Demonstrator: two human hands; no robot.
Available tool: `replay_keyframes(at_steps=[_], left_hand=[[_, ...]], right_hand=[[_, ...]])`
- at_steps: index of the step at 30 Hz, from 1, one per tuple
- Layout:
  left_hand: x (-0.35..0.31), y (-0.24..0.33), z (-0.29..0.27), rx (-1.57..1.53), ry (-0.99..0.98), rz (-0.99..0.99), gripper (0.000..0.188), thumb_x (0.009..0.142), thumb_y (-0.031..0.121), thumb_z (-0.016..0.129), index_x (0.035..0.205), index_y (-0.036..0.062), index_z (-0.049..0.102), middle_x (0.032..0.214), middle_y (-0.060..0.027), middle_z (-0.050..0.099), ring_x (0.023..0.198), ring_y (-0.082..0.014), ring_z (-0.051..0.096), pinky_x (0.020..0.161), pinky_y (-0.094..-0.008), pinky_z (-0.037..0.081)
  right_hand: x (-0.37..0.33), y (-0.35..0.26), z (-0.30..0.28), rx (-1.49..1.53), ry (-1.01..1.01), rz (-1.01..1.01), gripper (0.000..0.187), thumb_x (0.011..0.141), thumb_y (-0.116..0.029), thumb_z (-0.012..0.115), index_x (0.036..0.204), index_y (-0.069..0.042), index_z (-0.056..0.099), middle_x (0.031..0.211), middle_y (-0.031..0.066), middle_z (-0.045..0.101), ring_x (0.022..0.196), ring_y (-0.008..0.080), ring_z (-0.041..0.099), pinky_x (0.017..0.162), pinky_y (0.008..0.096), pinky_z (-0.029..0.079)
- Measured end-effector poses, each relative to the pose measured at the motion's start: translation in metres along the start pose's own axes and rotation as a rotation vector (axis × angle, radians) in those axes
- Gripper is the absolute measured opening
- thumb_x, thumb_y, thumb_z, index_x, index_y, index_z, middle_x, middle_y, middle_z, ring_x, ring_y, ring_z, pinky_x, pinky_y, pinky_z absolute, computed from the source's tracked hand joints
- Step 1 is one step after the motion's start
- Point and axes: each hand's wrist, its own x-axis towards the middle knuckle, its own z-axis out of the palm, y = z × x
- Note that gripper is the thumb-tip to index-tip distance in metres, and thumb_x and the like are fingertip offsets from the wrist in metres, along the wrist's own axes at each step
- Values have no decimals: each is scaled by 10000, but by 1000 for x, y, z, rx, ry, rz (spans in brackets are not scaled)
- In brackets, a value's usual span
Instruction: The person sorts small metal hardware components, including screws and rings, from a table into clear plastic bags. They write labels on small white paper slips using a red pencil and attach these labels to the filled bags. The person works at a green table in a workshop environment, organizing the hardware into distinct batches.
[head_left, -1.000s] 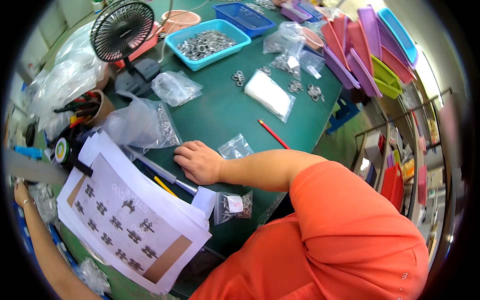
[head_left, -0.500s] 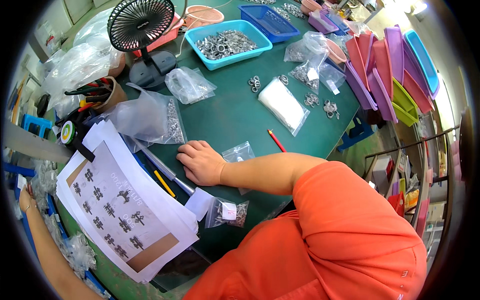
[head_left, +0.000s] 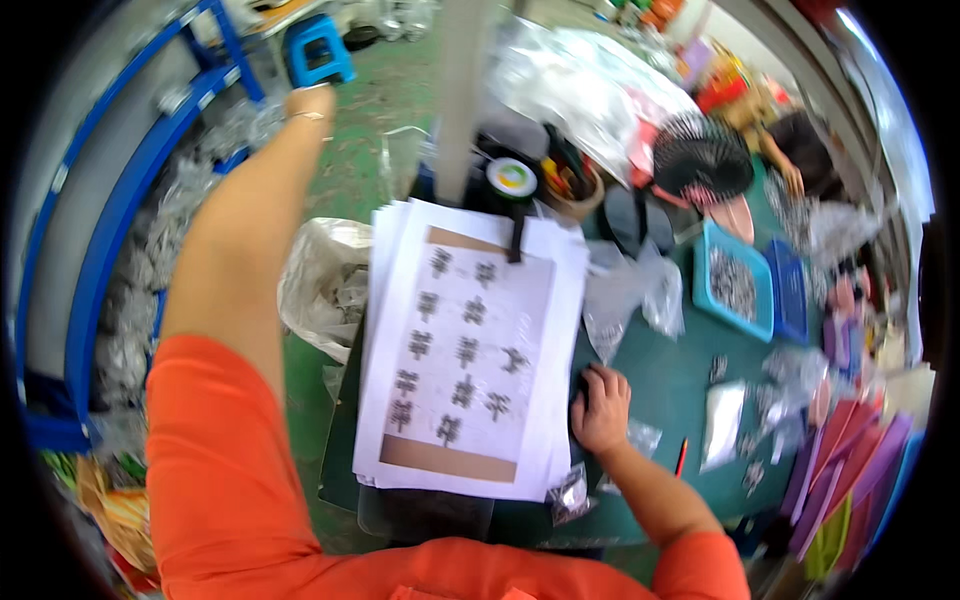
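My left arm reaches far out to the left, past the blue shelf rack [head_left: 105, 205] full of clear bags. My left hand [head_left: 312, 101], with a bracelet at the wrist, is foreshortened and blurred; its fingers do not show. On the green table [head_left: 655, 405] my right hand [head_left: 603, 410] rests palm down, fingers slightly bent and spread, holding nothing I can see. Beside it lies a stack of printed sheets [head_left: 480, 300] showing rows of small metal parts. A small clear bag of parts [head_left: 571, 497] and another clear bag [head_left: 642, 437] lie near that wrist.
A turquoise tray [head_left: 735, 283] of metal rings stands beside a blue tray [head_left: 789, 290]. Behind the sheets are a black fan [head_left: 702, 158] and a tool pot [head_left: 575, 195]. An open white sack [head_left: 325, 285] sits on the floor near a blue stool [head_left: 318, 50]. Another person's hand [head_left: 790, 178] shows far right.
The view has swung left, bringing the shelf rack and my whole left arm into sight. My left arm now stretches farther forward. My right hand stays resting on the table.
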Motion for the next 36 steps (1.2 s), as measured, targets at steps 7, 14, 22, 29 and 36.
replay_keyframes(at_steps=[7,14,22,29,36], left_hand=[[-43,30,62,43,-148,231,360,713,274,715,958,11,723,916,-166,722,810,-303,699,743,-414,547],[-81,53,131,265,-389,477,225,796,156,640,957,30,734,991,-212,707,946,-384,681,844,-435,548],[-93,56,155,498,-426,564,237,903,110,524,968,39,740,1111,-202,685,1031,-375,669,842,-466,554],[-94,43,170,593,-331,733,219,892,110,542,980,44,732,1114,-168,665,1044,-343,660,842,-444,552],[-94,40,166,552,-298,785,196,881,123,564,977,38,713,1120,-180,648,1038,-370,647,852,-456,546]], right_hand=[[-1,6,4,-52,-77,-17,412,726,-98,605,1129,-19,573,1189,189,561,1081,403,511,960,502,391],[-4,11,5,-81,-95,3,408,726,-96,612,1126,-30,571,1186,177,562,1078,385,511,947,493,380],[1,1,1,-68,-102,27,367,737,-86,624,1100,-38,597,1189,153,571,1077,366,518,949,465,383],[-1,1,1,-74,-107,39,340,793,-123,597,1115,-13,584,1198,157,579,1074,360,526,952,465,385],[1,2,2,-78,-108,27,336,785,-132,604,1101,-19,585,1185,153,582,1070,360,526,950,466,385]])
